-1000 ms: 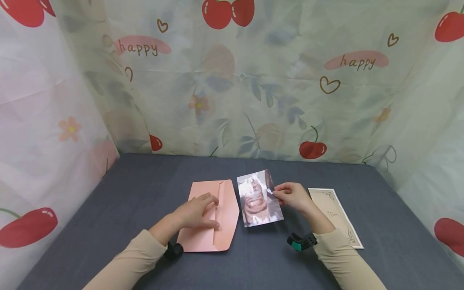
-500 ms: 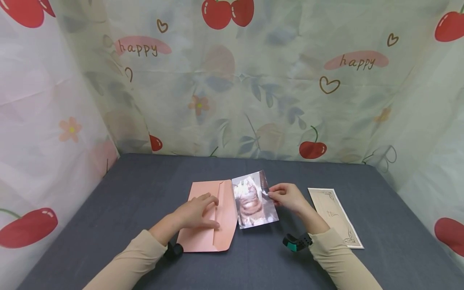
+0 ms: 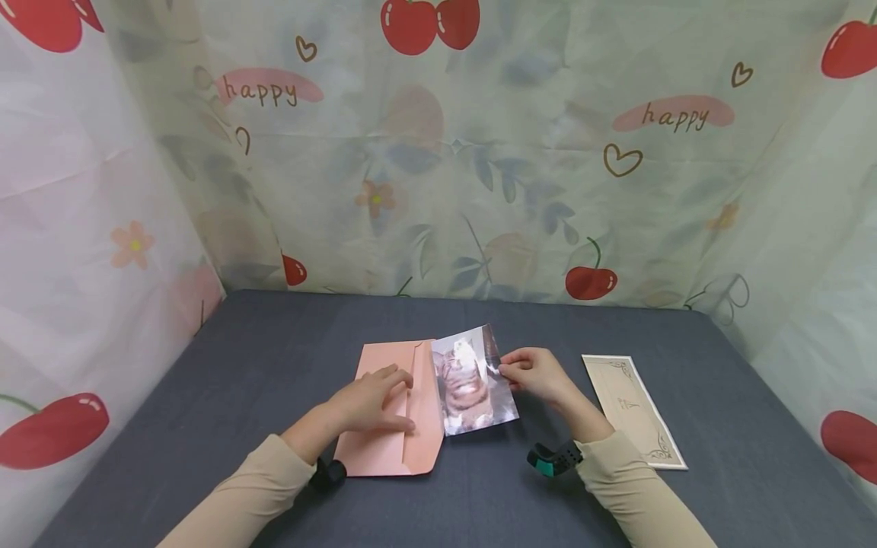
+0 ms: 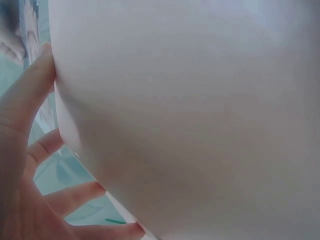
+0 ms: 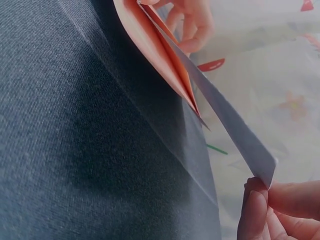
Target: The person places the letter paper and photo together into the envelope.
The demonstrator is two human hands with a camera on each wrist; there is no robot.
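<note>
A pink envelope (image 3: 423, 426) lies on the table in the head view, its flap spread to the right and its pocket mouth gaping. Over the pocket, my left hand (image 3: 375, 397) holds the mouth's edge with thumb and fingers; the left wrist view shows its fingertips (image 4: 100, 189) along the pale paper edge. To the right, a glossy photo (image 3: 469, 392) with a pinkish-brown picture overlaps the flap. My right hand (image 3: 537, 375) pinches the photo's right edge. In the right wrist view, the tilted photo (image 5: 227, 122) reaches toward the envelope's mouth (image 5: 165, 62); how far its tip goes is unclear.
A cream card (image 3: 637, 415) with ornamental corners lies beside the right forearm. The dark table (image 3: 274, 342) ends at a printed curtain (image 3: 521, 251) at the back and sides. A black strap (image 3: 556, 458) hangs at my right wrist.
My right hand has moved left with the photo, which now overlaps the envelope's flap instead of lying beside it. My left hand and the envelope have stayed put.
</note>
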